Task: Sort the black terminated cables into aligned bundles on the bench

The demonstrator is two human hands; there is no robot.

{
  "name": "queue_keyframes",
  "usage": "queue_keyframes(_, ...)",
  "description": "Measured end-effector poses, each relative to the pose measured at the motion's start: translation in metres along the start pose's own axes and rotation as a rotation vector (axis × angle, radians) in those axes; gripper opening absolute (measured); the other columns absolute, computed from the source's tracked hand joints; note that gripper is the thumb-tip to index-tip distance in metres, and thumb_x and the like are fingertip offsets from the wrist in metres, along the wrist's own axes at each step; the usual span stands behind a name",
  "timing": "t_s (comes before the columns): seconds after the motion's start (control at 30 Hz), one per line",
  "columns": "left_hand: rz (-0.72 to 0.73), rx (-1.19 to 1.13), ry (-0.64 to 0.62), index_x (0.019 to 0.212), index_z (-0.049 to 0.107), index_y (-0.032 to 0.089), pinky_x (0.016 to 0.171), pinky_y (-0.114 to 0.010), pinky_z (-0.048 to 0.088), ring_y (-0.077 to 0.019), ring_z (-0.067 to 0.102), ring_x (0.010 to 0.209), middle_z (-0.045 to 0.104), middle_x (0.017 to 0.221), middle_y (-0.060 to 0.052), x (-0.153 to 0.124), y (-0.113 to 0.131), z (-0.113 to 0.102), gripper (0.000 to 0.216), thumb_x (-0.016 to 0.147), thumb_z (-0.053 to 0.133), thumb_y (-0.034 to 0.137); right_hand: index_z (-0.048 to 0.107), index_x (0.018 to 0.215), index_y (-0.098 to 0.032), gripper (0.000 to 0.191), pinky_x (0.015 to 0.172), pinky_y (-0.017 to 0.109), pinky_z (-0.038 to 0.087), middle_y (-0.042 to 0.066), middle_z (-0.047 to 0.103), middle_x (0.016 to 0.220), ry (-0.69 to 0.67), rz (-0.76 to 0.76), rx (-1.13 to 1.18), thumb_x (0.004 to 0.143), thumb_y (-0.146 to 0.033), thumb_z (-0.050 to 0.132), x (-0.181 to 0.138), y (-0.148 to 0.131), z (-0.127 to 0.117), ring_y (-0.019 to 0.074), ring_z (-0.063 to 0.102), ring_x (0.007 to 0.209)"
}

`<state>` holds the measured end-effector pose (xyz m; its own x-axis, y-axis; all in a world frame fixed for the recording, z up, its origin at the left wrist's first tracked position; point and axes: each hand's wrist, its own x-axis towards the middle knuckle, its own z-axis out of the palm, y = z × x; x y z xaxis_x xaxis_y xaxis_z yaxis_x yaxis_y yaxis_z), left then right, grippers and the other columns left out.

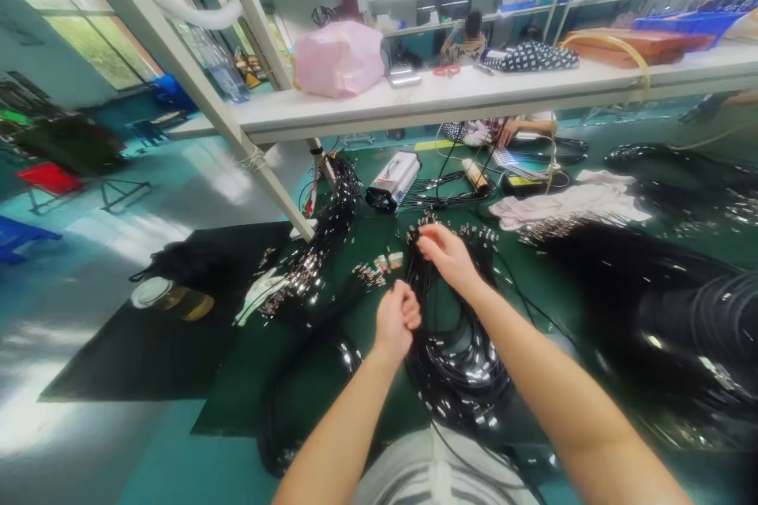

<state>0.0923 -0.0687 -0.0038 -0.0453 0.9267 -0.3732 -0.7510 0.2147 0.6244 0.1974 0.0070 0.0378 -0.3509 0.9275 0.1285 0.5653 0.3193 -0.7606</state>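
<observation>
My left hand [395,319] is closed in a fist around thin black cables at the edge of a coiled black cable bundle [459,355] lying on the green work table [355,379]. My right hand [448,255] is a little farther out, fingers curled and pinching cables at the top of the same bundle. Small metal connector ends [379,267] lie scattered just left of my hands.
Another cable bundle [323,248] runs along the slanted white frame post [237,134]. A large black cable heap [663,308] fills the right. White gloves [568,205], a tape roll [475,176] and a silver device [394,180] lie beyond. A co-worker's hand [509,130] works under the white shelf [474,95].
</observation>
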Motion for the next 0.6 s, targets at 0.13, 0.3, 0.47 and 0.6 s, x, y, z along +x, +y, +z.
queue_keyframes(0.13,0.044,-0.108,0.229,0.061,0.035,0.016,0.035,-0.015,0.015,-0.0028,0.021,0.033,0.023,0.045,0.008,0.014,0.01,-0.044,0.029,0.085,0.043,0.032,0.059,0.062,-0.014,0.018,0.056,0.026,0.038,0.005,0.06,0.061,-0.16,0.229,-0.142,0.071,-0.03,0.057,-0.049,0.066,0.057,0.0167,0.055,0.061)
queue_keyframes(0.3,-0.017,-0.118,0.262,0.061,0.034,0.016,0.036,-0.015,0.021,-0.0028,0.024,0.034,0.025,0.046,0.008,0.021,0.014,-0.07,0.03,0.087,0.037,0.031,0.053,0.055,-0.016,0.019,0.055,0.028,0.034,0.007,0.059,0.058,-0.233,0.31,-0.203,0.071,-0.024,0.054,-0.091,0.095,0.1,0.0195,0.055,0.059)
queue_keyframes(0.47,-0.128,-0.066,0.173,0.062,0.037,0.016,0.033,-0.014,0.015,-0.0019,0.023,0.032,0.029,0.046,0.007,0.025,0.014,-0.064,0.025,0.083,0.044,0.025,0.05,0.065,-0.017,0.018,0.058,0.025,0.035,0.003,0.058,0.062,-0.191,0.274,-0.173,0.08,-0.023,0.042,-0.093,0.081,0.069,0.0158,0.054,0.062)
queue_keyframes(0.6,-0.185,0.003,0.139,0.067,0.041,0.014,0.033,-0.013,0.013,0.0001,0.022,0.032,0.045,0.053,0.002,0.041,0.006,-0.058,0.017,0.079,0.051,0.018,0.046,0.067,-0.019,0.021,0.048,0.02,0.034,-0.004,0.052,0.055,-0.324,0.167,0.023,0.083,-0.029,0.038,-0.123,0.061,0.029,0.0095,0.047,0.047)
